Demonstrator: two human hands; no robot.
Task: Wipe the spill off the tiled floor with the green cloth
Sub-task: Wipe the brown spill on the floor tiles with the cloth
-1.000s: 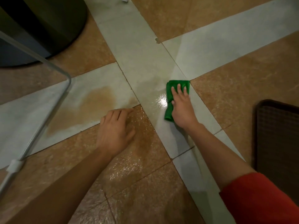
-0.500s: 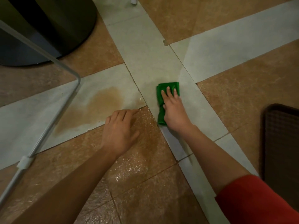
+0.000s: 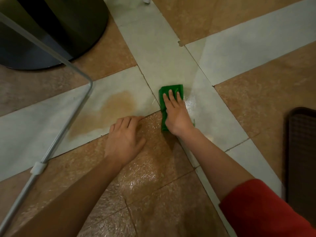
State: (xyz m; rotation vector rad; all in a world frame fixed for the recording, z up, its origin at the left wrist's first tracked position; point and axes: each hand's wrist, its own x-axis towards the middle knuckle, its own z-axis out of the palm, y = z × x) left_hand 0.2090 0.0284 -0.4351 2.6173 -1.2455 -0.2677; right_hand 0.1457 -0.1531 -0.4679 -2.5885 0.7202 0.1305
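A folded green cloth (image 3: pixel 171 90) lies on the pale tile strip of the floor (image 3: pixel 230 53). My right hand (image 3: pixel 177 115) presses flat on it with fingers spread, and only the cloth's far end and left edge show. A brownish spill (image 3: pixel 111 112) stains the pale tile left of the cloth, apart from it. A wet sheen (image 3: pixel 190 105) glistens just right of the cloth. My left hand (image 3: pixel 125 138) rests palm down on the brown tile near the spill's lower edge, holding nothing.
A dark round base (image 3: pixel 51 29) stands at the upper left. A thin metal tube frame (image 3: pixel 68 117) with a white clip (image 3: pixel 38 167) crosses the left side. A dark brown mat (image 3: pixel 302 151) lies at the right edge.
My right hand has slid the cloth leftward along the pale tile, closer to the spill. The left hand has stayed planted in place.
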